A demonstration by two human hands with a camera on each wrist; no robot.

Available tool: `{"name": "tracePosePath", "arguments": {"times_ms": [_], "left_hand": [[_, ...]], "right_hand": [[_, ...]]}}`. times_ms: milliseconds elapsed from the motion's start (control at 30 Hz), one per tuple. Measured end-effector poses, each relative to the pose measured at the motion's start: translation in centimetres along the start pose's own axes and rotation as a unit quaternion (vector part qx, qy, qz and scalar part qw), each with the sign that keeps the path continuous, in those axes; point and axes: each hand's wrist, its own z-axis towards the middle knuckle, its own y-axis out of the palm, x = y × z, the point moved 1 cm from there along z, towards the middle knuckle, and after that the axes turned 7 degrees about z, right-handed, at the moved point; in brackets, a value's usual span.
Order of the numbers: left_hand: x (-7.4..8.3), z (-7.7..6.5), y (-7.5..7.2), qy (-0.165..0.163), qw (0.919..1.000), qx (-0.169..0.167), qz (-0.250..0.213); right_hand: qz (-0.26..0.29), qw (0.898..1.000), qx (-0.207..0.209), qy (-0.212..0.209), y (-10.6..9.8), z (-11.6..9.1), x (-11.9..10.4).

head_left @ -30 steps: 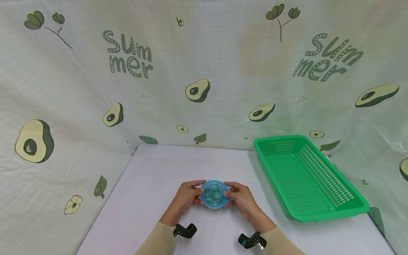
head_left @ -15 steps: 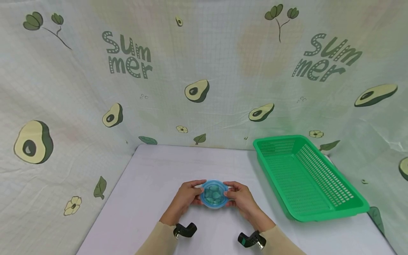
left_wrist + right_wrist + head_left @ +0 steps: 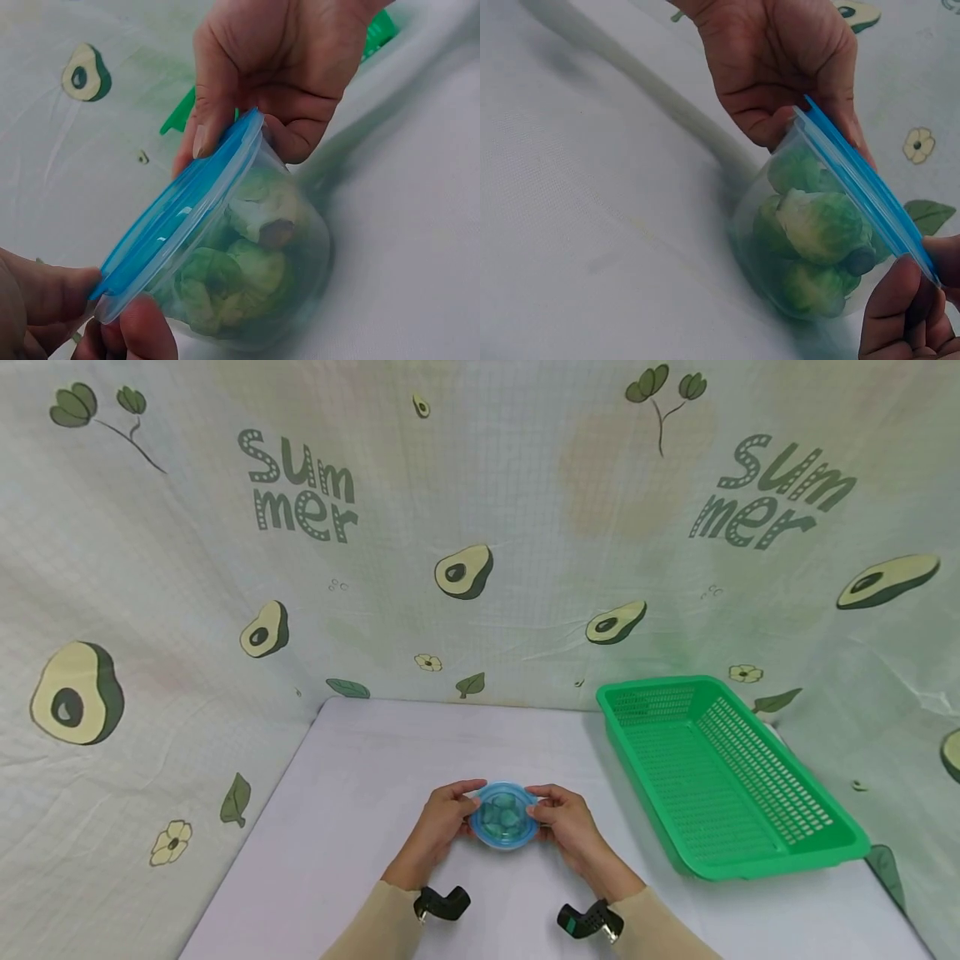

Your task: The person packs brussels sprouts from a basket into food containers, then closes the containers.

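A small clear plastic bowl (image 3: 300, 255) with a translucent blue lid (image 3: 504, 815) is held between both hands, centred near the front of the table. Through its wall show several Brussels sprouts (image 3: 821, 225). My left hand (image 3: 441, 822) grips the left edge, thumb on top of the lid and fingers at the rim below. On the opposite edge, my right hand (image 3: 568, 827) pinches the rim the same way. In both wrist views the lid lies over the bowl's rim, and the bowl sits low over the white cloth.
A green perforated plastic basket (image 3: 678, 793) stands on the table at the right. The white table (image 3: 375, 752) is backed by a hanging cloth (image 3: 525, 468) printed with avocados and lettering. Black camera mounts (image 3: 442, 903) sit on both wrists.
The left hand has shifted slightly at the rim, and its lower fingers show less beneath the bowl. The right hand, bowl and basket stay nearly in place.
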Motion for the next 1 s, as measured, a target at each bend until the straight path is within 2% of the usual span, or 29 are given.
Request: {"name": "tracePosePath", "arguments": {"times_ms": [300, 600, 833, 1000], "left_hand": [[0.2, -0.1, 0.4, -0.004, 0.9999, 0.001, 0.012], [0.2, -0.3, 0.5, 0.003, 0.9994, -0.018, 0.028], [0.0, -0.1, -0.5, 0.020, 0.9979, -0.055, 0.027], [0.0, 0.3, -0.6, 0.021, 0.9981, -0.054, 0.020]], "right_hand": [[0.009, 1.000, -0.005, -0.007, -0.4, 0.4, 0.1], [-0.006, 1.000, 0.008, -0.012, -0.3, 0.5, 0.4], [-0.013, 1.000, -0.028, 0.002, -0.4, 0.3, 0.3], [-0.015, 0.999, -0.037, 0.009, -0.4, 0.6, -0.2]]}}
